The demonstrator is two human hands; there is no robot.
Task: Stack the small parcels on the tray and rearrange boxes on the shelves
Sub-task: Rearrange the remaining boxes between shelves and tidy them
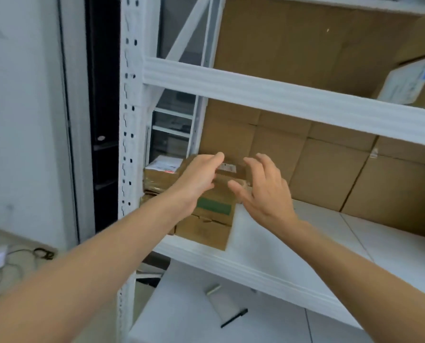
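A stack of small brown cardboard parcels (pixel 212 220) stands at the left end of the white middle shelf (pixel 268 248); one has a green patch on its front. My left hand (pixel 196 180) reaches over the stack's top parcel (pixel 227 169), fingers loosely curled and touching or just above it. Beside the stack's right edge my right hand (pixel 263 188) is spread open and holds nothing. A flatter parcel with a white label (pixel 163 165) lies behind the stack on the left. No tray is in view.
Large cardboard boxes (pixel 330 174) line the back of the middle shelf and the upper shelf (pixel 293 45). A white-labelled box (pixel 409 80) sits upper right. On the lower shelf lie a black pen (pixel 233 318) and a small strip. Cables (pixel 21 258) lie on the floor at left.
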